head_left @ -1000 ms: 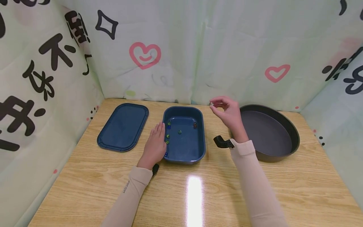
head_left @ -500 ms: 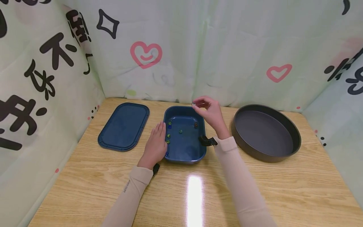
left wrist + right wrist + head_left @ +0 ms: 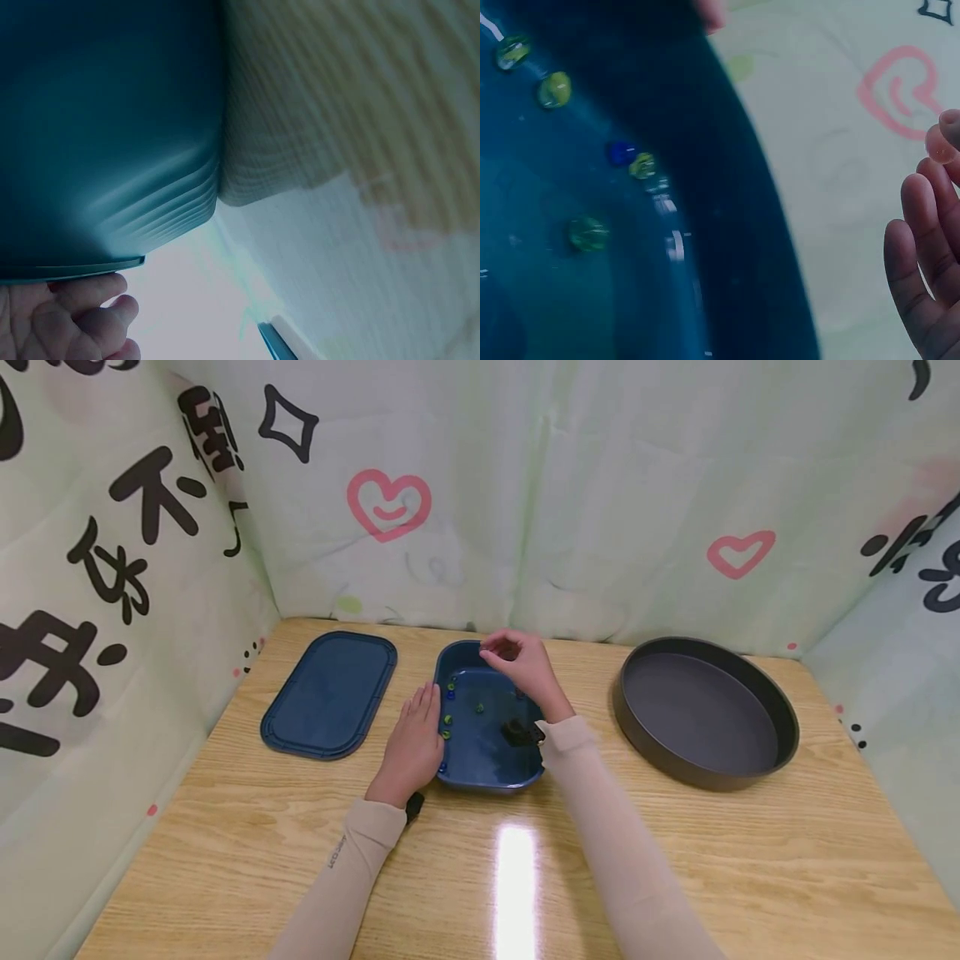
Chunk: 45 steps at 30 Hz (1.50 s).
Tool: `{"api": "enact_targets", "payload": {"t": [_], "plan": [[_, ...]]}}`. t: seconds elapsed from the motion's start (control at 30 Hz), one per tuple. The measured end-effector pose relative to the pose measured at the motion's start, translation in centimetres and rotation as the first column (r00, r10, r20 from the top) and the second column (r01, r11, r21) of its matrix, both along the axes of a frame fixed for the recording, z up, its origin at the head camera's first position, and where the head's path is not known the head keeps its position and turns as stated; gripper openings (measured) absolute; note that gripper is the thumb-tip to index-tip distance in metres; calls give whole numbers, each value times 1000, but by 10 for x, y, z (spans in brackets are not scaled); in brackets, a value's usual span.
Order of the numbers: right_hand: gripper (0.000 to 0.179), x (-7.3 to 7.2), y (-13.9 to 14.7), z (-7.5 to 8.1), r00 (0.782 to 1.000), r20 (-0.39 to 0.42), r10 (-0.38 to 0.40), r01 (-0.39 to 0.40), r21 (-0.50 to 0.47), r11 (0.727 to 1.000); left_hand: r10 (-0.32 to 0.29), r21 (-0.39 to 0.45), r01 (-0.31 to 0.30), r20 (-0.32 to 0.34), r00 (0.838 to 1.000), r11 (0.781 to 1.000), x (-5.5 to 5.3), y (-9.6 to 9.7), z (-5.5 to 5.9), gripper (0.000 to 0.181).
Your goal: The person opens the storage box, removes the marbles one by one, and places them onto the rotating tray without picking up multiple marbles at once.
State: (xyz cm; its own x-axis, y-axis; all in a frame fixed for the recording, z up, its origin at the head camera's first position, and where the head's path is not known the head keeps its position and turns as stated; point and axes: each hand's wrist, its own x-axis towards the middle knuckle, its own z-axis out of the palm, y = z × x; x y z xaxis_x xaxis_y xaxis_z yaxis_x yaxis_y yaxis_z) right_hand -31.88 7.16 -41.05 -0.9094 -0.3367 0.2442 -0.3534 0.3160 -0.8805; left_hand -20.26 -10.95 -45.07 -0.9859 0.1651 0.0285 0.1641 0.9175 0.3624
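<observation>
A deep blue plastic tub (image 3: 491, 756) holds several small glass marbles, such as a green one (image 3: 480, 707) near its middle. More lie along its left wall, among them a yellow-green marble (image 3: 554, 90) and a dark blue marble (image 3: 622, 153). My left hand (image 3: 408, 742) rests with straight fingers against the tub's left rim. Over the far part of the tub, my right hand (image 3: 521, 670) pinches a clear marble (image 3: 939, 145) between thumb and forefinger. That hand and its wrist camera hide part of the tub's right side.
A flat blue lid (image 3: 330, 693) lies on the wooden table (image 3: 420, 877) to the left. On the right stands a round dark grey pan (image 3: 705, 714). A printed curtain (image 3: 600, 485) encloses the table's back and sides.
My right hand has moved left from beside the grey pan to above the tub, carrying the clear marble. The left hand stays against the rim.
</observation>
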Motion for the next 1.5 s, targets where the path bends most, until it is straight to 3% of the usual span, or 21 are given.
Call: {"api": "enact_targets", "payload": {"t": [0.4,0.77,0.93,1.5], "plan": [[18,-7,-1,-22,997,72,-11,-6,226,974,-4,-6,4,8,1000,1000,0,2,0,64],[15,-8,1,-25,989,145,40,-105,479,871,1,-11,-1,5,1000,1000,0,1,-1,64],[13,-8,1,-26,986,158,61,-137,540,830,0,-8,0,7,1000,1000,-1,2,-2,63],[13,-7,0,-27,981,156,116,-190,641,743,-2,-8,2,0,1000,1000,0,2,-2,63]]}}
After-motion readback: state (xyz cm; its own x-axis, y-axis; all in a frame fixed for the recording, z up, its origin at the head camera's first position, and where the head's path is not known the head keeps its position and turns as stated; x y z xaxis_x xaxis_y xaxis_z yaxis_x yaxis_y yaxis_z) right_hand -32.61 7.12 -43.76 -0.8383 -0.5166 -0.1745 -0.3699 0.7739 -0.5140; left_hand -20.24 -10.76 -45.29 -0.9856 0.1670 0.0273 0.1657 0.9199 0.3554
